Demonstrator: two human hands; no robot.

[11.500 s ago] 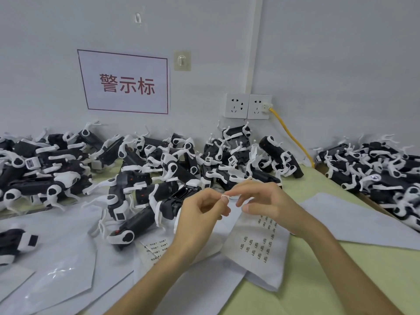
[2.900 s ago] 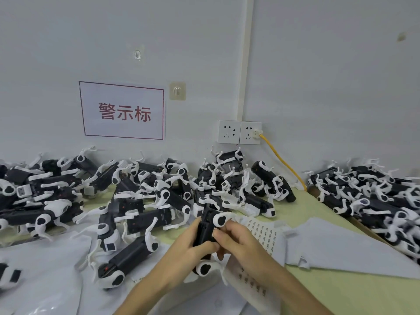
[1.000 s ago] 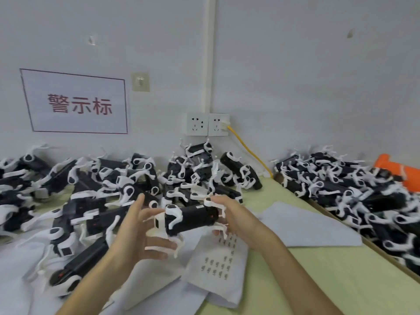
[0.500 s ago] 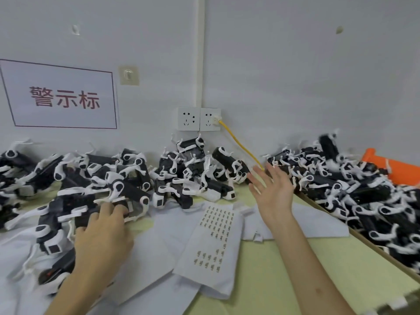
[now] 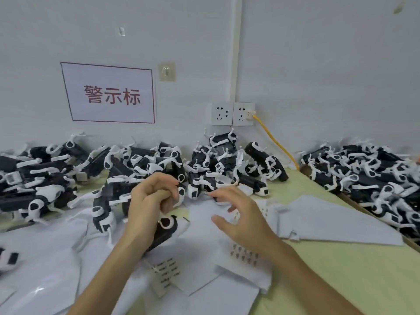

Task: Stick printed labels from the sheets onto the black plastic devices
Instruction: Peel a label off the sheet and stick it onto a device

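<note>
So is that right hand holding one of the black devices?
No, the right hand is empty, its fingers spread above the label sheet.

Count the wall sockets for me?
2, side by side on the wall: the left socket free, the right socket holding a yellow cable. None looks hidden.

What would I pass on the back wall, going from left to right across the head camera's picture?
Sign with red characters → beige wall plate → double wall socket → yellow cable.
</note>
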